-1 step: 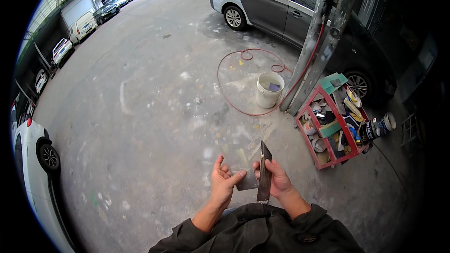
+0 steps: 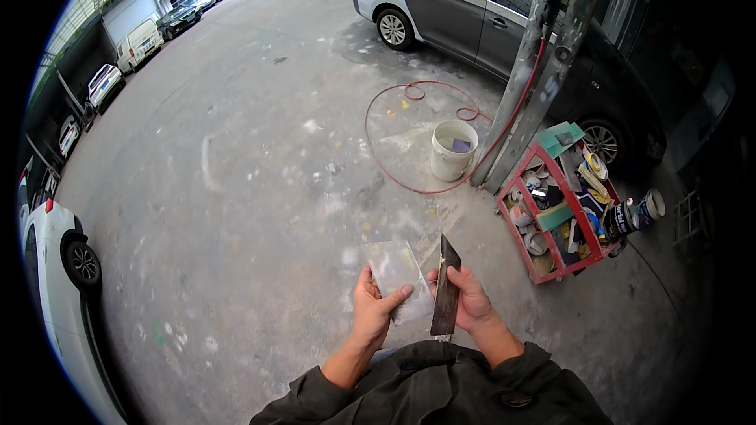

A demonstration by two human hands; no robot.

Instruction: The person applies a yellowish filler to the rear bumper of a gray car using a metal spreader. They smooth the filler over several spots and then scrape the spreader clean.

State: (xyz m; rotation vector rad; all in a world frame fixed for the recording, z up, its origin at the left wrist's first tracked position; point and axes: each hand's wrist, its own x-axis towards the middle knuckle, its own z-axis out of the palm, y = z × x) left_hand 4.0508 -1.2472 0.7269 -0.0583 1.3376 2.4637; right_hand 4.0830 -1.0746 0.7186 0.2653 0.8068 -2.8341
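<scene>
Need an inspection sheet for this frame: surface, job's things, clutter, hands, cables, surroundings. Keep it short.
Surface: bare concrete floor, stained and paint-flecked.
Job's things: pale flat plate smeared with filler-like residue, and a dark flat scraper blade, edge-on beside the plate.
Clutter: white bucket on the floor; red cart crammed with cans, tape and rags; two cans lie beside it.
Hands: left hand grips the plate, thumb on top; right hand grips the scraper blade.
Cables: red hose looped on the floor around the bucket and running up the grey post.
Surroundings: grey car behind the post, white car at left, more vehicles parked far off.
</scene>
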